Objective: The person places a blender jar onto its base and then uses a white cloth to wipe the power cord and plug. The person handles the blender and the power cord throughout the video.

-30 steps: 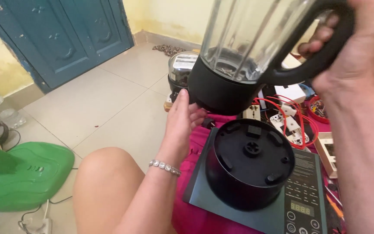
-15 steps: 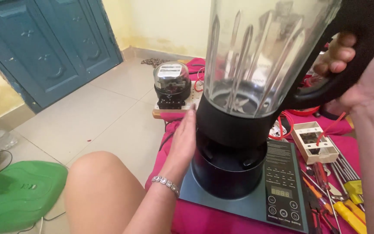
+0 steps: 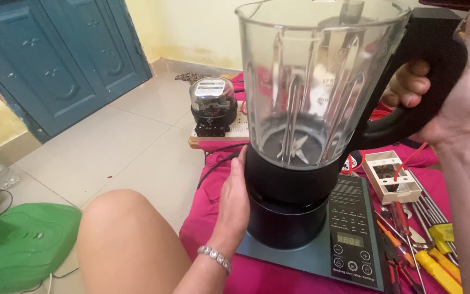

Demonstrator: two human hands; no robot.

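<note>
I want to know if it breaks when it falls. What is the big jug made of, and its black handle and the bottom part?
The jug looks like clear glass or hard clear plastic: you see the blades through it, and it shines. The black handle, held by the right hand, looks like matte plastic. The base, beside the left hand, looks like smooth black plastic.

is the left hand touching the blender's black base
Touching: the head view shows the left hand pressed flat against the side of the black base.
</note>
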